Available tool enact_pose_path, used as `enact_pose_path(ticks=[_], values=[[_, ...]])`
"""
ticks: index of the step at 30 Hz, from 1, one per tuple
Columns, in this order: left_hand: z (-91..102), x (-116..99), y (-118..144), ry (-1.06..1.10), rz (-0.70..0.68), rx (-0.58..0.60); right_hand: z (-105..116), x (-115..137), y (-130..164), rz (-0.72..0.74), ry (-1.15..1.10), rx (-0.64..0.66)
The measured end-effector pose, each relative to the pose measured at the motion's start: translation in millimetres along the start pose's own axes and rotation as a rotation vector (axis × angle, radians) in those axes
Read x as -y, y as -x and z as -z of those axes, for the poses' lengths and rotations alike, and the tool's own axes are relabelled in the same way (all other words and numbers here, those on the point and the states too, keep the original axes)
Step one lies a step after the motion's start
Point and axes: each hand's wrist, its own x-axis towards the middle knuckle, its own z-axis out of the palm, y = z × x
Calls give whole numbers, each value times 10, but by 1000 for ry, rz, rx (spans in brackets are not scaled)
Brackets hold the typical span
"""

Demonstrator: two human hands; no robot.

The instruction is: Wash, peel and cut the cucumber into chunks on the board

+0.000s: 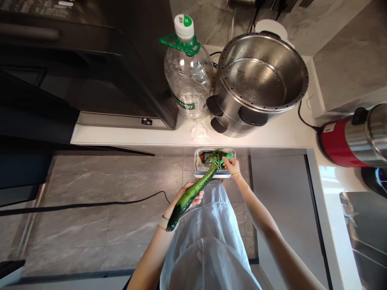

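Note:
My left hand (190, 195) grips a long green cucumber (191, 194) around its middle, holding it slanted with the far tip over a small bin. My right hand (232, 164) holds a green peeler (226, 158) against the cucumber's far end. Green peelings hang from the tip into the small white bin (198, 172) on the floor, which has scraps inside. A watch band sits on my left wrist and a thin bracelet on my right.
On the white counter (272, 135) stand a large clear plastic bottle (189, 76) with a green handle, a steel steamer pot (260, 80) and a red appliance (347, 137). A dark oven (90, 60) sits left. A black cable (90, 204) crosses the grey floor.

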Motion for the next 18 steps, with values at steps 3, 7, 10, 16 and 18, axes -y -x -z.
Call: enact_pose_path(ticks=[3,7,10,16,18], values=[[58,-9,57,103,2,68,80,-102,-203,36,145,-96],[111,-34,110,109,-21,19,191,-131,-292,123,406,-155],[143,-40,92,107,-30,-1,232,-95,-176,148,479,-136],[103,13,15,43,-56,-18,65,17,268,-17,35,-131],[53,42,9,30,-44,-18,-53,51,416,-234,-239,38]])
